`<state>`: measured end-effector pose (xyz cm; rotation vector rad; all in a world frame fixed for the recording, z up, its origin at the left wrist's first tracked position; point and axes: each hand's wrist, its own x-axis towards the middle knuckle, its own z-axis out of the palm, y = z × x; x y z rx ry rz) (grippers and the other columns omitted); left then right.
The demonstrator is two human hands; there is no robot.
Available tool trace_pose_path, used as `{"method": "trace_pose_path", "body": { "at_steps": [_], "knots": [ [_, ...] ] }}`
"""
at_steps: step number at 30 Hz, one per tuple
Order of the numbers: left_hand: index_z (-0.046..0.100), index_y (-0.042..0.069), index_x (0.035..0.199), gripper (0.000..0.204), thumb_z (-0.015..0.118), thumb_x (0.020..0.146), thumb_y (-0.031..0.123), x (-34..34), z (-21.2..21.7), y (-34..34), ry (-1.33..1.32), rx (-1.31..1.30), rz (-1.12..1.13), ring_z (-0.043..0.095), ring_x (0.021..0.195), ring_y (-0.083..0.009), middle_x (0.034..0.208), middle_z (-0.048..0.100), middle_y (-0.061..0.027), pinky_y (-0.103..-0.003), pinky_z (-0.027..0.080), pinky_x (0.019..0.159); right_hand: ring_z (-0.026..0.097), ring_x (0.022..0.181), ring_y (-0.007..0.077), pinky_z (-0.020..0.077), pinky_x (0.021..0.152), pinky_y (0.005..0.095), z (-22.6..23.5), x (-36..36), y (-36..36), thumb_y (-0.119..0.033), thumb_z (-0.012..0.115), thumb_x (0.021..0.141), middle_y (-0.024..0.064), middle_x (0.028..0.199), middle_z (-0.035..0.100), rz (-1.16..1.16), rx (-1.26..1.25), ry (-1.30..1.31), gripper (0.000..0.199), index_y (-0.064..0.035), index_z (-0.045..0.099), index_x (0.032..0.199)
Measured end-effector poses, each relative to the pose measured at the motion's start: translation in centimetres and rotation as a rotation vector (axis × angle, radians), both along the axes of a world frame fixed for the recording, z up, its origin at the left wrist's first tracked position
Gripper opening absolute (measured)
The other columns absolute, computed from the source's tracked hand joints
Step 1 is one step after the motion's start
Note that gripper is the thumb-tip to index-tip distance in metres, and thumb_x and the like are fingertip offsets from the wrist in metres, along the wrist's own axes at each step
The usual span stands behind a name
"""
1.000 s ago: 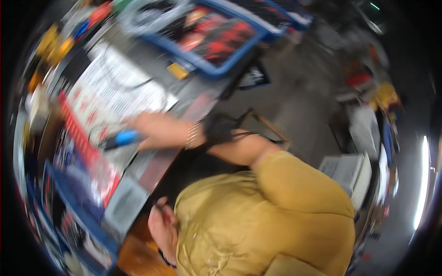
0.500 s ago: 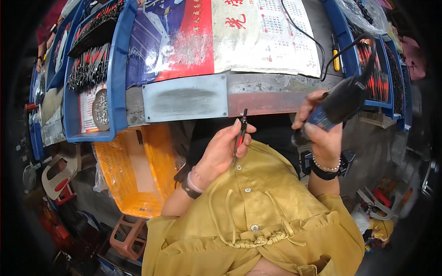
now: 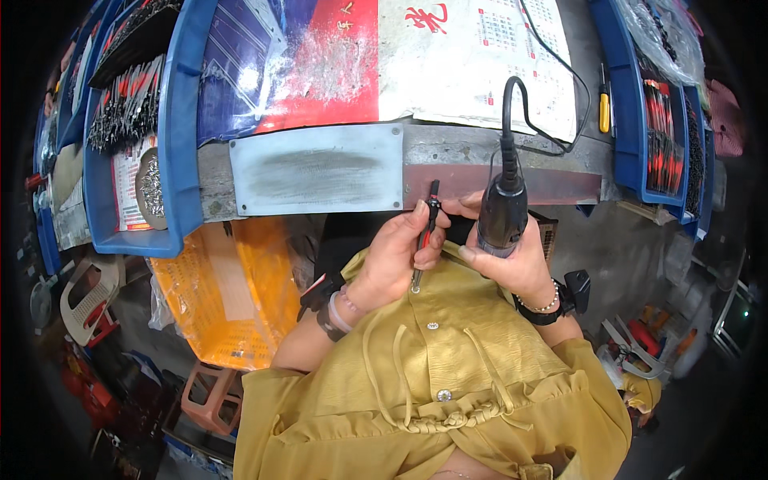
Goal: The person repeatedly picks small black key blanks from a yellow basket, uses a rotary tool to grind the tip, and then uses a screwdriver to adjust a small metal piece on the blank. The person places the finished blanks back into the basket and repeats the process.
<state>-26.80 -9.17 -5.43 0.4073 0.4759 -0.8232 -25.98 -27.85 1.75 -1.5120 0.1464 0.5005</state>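
Head view, left hand: my left hand (image 3: pixel 394 254) has its grip pinched on a thin red-and-black tool (image 3: pixel 426 232), fingers curled round the shaft, thumb on top.
Head view, thin tool: it stands near upright in front of my chest, dark tip up by the worktop edge (image 3: pixel 480 180), metal end down against the yellow shirt (image 3: pixel 432 376).
Head view, right hand: my right hand (image 3: pixel 512 260) has its grip wrapped tight round a black power tool (image 3: pixel 502 210), held just beside the thin tool.
Head view, cable: a black cable (image 3: pixel 552 48) runs from the top of the power tool up over the printed sheet (image 3: pixel 472 56).
Head view, surroundings: grey metal plate (image 3: pixel 318 170) on the worktop front; blue trays (image 3: pixel 172 136) left and right; orange crate (image 3: pixel 228 292) below left.
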Motion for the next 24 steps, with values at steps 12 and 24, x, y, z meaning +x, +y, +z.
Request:
{"method": "trace_pose_path", "body": {
  "at_steps": [12,24],
  "knots": [
    [0.058,0.002,0.096,0.038,0.049,0.104,0.038,0.5,1.1,0.1,0.049,0.085,-0.059,0.035,0.052,-0.0056,0.071,0.052,0.0002,-0.021,0.027,0.048,0.062,0.106,0.0142,0.0487,0.093,0.03,0.9,2.7,-0.1,-0.008,0.08,0.078,0.0088,0.123,0.063,-0.019,0.015,0.103,0.06,0.0012,0.052,0.13],
    [0.059,-0.001,0.098,0.04,0.048,0.104,0.037,-0.1,1.2,-0.6,0.049,0.119,0.027,0.036,0.052,-0.0053,0.071,0.051,-0.0001,-0.021,0.028,0.048,0.06,0.085,0.009,0.0497,0.077,0.028,-0.9,4.4,0.4,-0.013,0.079,0.076,0.0054,0.093,0.068,0.141,-0.218,-0.012,0.044,0.0004,0.059,0.113]
  ]
}}
